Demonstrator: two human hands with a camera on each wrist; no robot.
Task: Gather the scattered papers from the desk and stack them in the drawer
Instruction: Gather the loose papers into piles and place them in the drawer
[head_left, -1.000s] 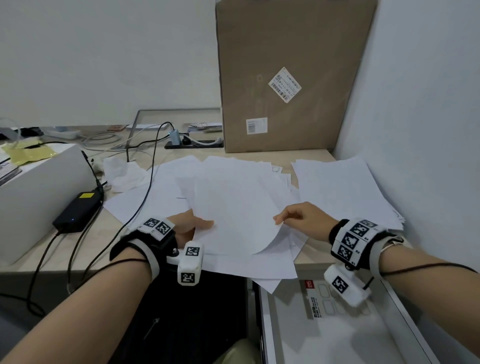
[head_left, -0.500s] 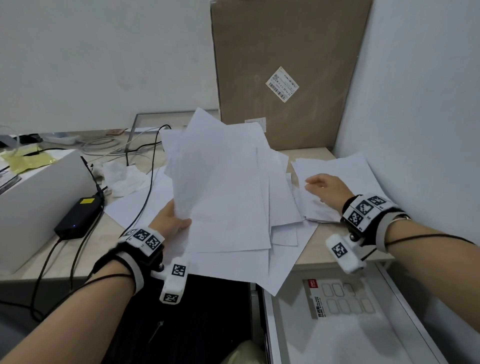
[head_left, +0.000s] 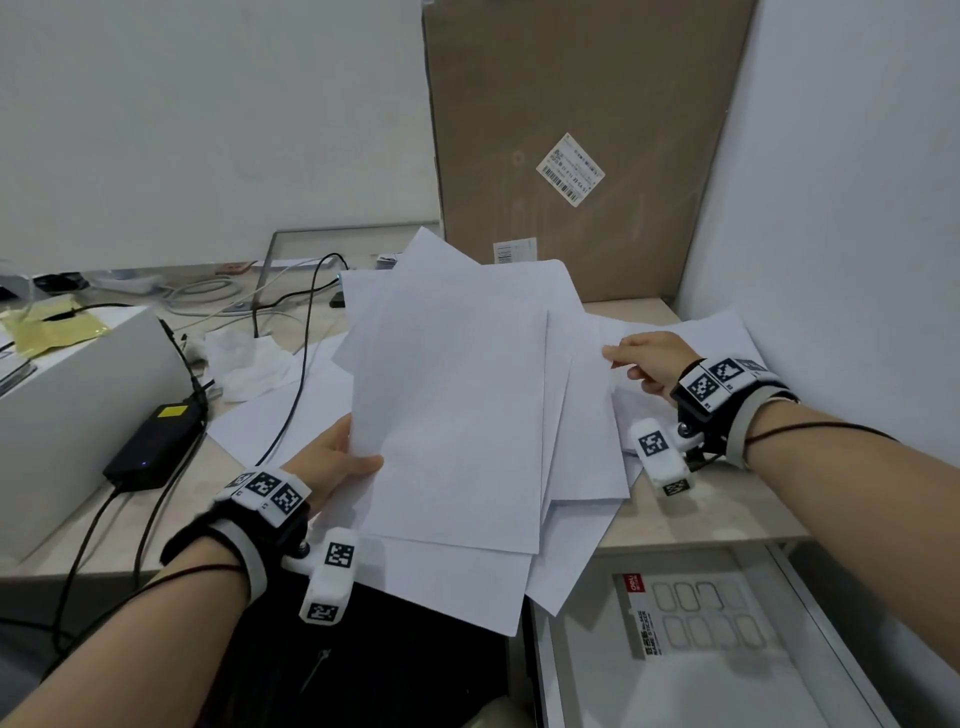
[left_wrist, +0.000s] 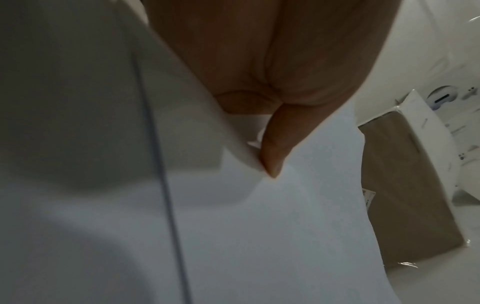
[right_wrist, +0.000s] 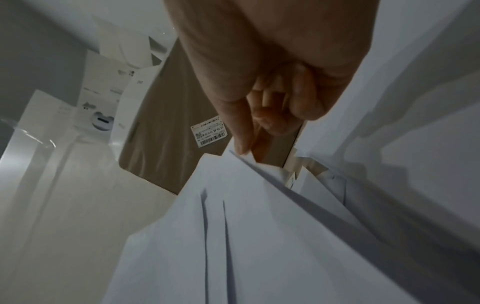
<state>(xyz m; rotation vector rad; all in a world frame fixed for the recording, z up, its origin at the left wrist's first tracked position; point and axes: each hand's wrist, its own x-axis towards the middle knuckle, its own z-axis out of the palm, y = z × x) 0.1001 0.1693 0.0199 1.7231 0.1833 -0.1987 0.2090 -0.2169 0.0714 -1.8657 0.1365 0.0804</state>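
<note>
Cluttered desk (head_left: 727, 519) against a white wall, a cardboard box (head_left: 582, 104) upright behind; the left hand (head_left: 332, 462) pinches a fanned sheaf of papers (head_left: 457, 415) at its lower left edge, thumb on top, sheets rising up and away from the grip. Right of it, the right hand (head_left: 649, 361) nips the edge of a second pile of sheets (head_left: 727, 332) on the desk; the open drawer (head_left: 675, 649) lies below both.

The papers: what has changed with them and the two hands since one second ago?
The left hand has lifted a fan of papers off the desk and tilted it upright. The right hand let go and moved right, now pinching the pile by the wall. The drawer stays open.
</note>
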